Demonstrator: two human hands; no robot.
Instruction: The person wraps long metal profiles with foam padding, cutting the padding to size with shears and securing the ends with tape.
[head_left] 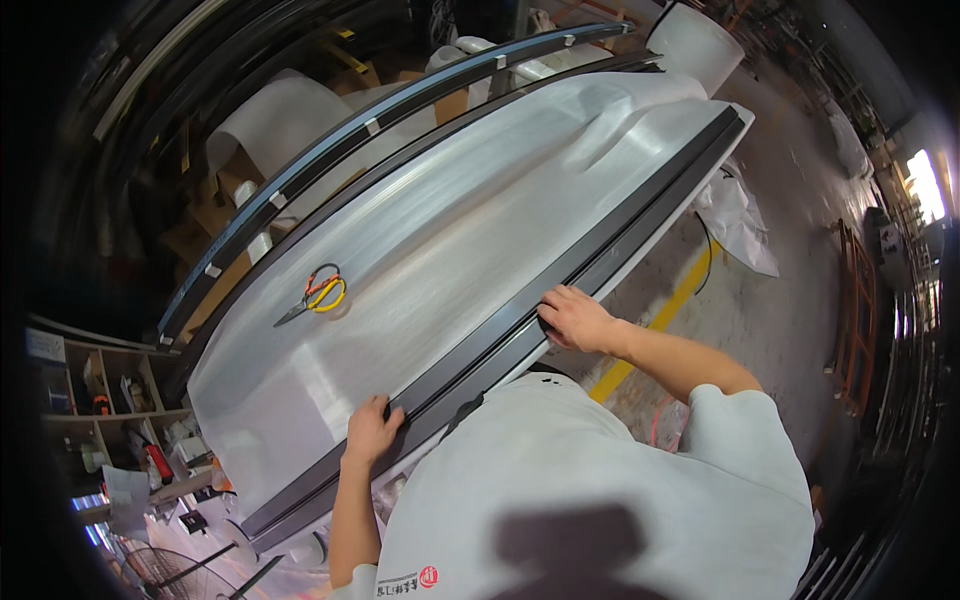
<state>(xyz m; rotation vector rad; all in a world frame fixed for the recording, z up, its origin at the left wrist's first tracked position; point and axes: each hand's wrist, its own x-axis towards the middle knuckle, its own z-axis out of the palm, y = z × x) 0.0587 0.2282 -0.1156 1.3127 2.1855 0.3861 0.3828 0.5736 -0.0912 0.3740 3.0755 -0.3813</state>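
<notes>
One long dark profile (485,340) along the near edge of the film-covered table (480,250), slanting lower left to upper right, directly under curled, close-set fingers of right hand (576,318), nearer upper end, and bent ones of left hand (372,432); pinching impossible to tell.
</notes>
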